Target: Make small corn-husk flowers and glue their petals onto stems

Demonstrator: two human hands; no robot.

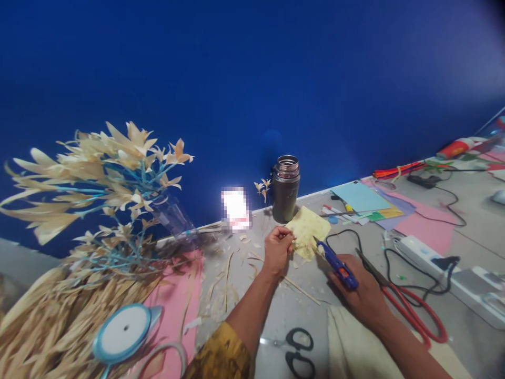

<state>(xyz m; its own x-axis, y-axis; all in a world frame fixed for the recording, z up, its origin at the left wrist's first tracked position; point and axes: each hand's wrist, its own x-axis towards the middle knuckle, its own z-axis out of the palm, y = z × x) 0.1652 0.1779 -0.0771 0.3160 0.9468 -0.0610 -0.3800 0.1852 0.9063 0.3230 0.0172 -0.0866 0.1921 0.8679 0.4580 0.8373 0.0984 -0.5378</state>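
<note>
My right hand point(361, 289) is closed on a blue glue gun point(335, 263) with a red part on its body. The gun's dark nozzle points at a crumpled, stained yellow paper point(311, 226). Beside that paper's left edge, my left hand point(278, 247) has its fingers pinched together; whatever lies between them is too small to make out. Just behind the paper stands a dark, lidless flask point(286, 192). A small cream flower sprig point(263, 188) rises to the left of the flask. Thin dried strips point(226, 279) lie scattered left of my left forearm.
Cream flowers on blue stems point(130, 173) stand at left above dried husks point(79, 310) and a blue-edged tape roll point(124, 329). Black-handled scissors point(300, 345) lie in front, red-handled shears point(414, 316) at right. A power strip point(426, 258) with cords and coloured paper point(361, 197) lie farther right.
</note>
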